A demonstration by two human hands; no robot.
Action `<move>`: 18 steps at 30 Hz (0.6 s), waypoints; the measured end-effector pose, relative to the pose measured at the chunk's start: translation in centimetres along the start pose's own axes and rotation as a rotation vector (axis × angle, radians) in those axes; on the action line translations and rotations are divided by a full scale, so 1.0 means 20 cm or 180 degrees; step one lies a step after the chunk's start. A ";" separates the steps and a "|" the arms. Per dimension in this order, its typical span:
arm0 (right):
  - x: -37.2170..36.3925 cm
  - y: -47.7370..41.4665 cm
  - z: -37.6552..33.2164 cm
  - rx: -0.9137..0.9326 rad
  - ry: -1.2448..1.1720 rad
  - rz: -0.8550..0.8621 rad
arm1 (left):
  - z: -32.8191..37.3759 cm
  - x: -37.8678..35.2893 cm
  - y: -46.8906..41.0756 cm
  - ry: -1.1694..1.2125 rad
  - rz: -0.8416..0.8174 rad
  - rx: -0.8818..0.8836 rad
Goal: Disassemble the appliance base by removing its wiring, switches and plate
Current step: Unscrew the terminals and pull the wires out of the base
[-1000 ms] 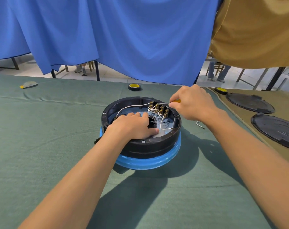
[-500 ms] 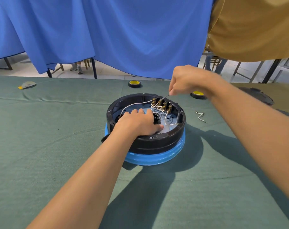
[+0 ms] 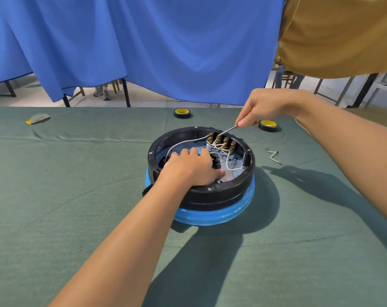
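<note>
A table [image 3: 77, 196] covered in dark green cloth fills the lower frame. At its centre sits the round black plastic appliance base [image 3: 210, 196], open side up, with a bright blue band [image 3: 210, 216] around its bottom edge. The left hand [image 3: 189, 168] reaches over the near rim and lies flat on the pale grey plate [image 3: 181, 147] inside. Its fingers [image 3: 193, 152] are nearly straight and slightly spread, gripping nothing. Thin white wires [image 3: 229, 161] loop across the plate just right of that hand and run up to a row of brass-coloured switches [image 3: 221, 140] against the far inner wall.

Above the far rim, the right hand [image 3: 265, 107] pinches a thin grey strand [image 3: 228, 130] between thumb and curled fingers [image 3: 243, 122]. The strand slants down to the switches; whether it is a wire or a tool shaft is unclear.

On the cloth right of the base lies a loose, kinked white wire piece [image 3: 274, 155]. Further back are two black tape rolls with yellow cores, one at centre [image 3: 183, 113] and one partly hidden behind the right hand [image 3: 269, 125]. A small grey-and-yellow object [image 3: 38, 118] lies at the upper left. Beyond hang a blue curtain [image 3: 166, 52] and an ochre cloth [image 3: 343, 34].
</note>
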State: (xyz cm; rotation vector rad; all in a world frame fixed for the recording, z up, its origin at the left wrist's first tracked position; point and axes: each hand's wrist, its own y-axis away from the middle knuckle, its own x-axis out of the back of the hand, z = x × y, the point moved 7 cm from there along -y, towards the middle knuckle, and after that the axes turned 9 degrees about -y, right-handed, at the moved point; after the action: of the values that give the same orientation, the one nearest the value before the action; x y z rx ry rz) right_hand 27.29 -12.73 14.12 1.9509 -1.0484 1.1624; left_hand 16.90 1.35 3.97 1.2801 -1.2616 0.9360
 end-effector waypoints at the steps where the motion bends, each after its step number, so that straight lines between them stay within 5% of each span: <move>1: -0.01 0.01 -0.02 0.0094 0.0178 0.0151 | 0.00 0.00 0.00 0.0002 -0.0001 -0.0003; 12: -0.06 0.14 -0.15 0.0249 0.1258 0.0807 | 0.00 0.00 0.00 0.0059 -0.0021 -0.0008; 18: -0.04 0.08 -0.14 0.0221 0.0748 0.0287 | -0.01 0.00 0.01 0.0059 -0.0037 -0.0037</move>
State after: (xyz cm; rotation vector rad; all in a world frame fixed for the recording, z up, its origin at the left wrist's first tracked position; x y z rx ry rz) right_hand 24.53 -11.08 14.80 1.7810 -0.9903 1.4558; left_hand 16.74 1.49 3.92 1.2658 -1.2422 0.9289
